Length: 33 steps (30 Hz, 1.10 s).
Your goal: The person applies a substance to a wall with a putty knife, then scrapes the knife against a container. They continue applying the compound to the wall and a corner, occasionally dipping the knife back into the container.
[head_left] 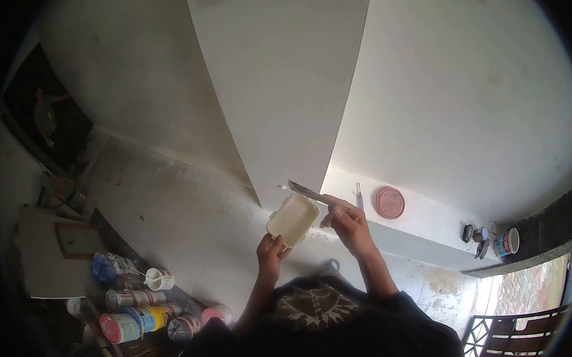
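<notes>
My left hand (270, 255) grips a shallow, off-white rectangular tray (308, 229) by its lower edge, thumb over the rim. Pale paste coats the inside of the tray. In my right hand (348, 225) is a putty knife (305, 190), its dark blade pointing up and left across the tray's upper right corner. Both hands are in front of my chest, with the foot of a pale pillar (282, 114) just beyond them. A small white blob shows on the pillar near the knife tip.
On the ledge to the right lie a round red lid (390, 202), a thin brush (359, 197) and a paint can (507, 242). Several paint buckets (120, 328) and a white cup (159, 278) stand at lower left. A person (46, 117) appears in the dark opening at upper left.
</notes>
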Each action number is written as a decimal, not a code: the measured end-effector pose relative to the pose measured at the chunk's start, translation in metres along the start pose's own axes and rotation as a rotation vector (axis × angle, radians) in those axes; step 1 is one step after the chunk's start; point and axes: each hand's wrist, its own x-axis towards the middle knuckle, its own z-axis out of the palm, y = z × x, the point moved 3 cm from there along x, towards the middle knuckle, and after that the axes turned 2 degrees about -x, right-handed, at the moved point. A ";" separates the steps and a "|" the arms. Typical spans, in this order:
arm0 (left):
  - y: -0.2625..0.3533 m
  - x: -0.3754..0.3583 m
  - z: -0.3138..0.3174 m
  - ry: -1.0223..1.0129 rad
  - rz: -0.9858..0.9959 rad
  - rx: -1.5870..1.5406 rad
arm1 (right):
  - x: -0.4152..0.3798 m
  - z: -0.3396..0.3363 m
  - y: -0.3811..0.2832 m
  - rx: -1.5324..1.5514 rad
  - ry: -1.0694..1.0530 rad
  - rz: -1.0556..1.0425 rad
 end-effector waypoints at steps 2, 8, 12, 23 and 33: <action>0.004 0.012 0.012 0.019 0.040 0.014 | 0.014 -0.002 -0.007 -0.298 0.011 0.025; -0.001 0.050 0.042 0.048 0.045 -0.085 | 0.024 -0.037 -0.015 -0.400 0.005 0.006; 0.000 0.067 0.045 0.021 0.002 -0.073 | 0.025 -0.051 -0.039 -0.374 0.092 -0.145; 0.045 0.133 0.031 -0.281 -0.205 0.101 | 0.039 -0.002 -0.026 -0.521 0.205 -0.257; 0.071 0.149 0.025 -0.427 -0.302 0.096 | 0.046 0.007 -0.056 -0.845 0.765 -0.605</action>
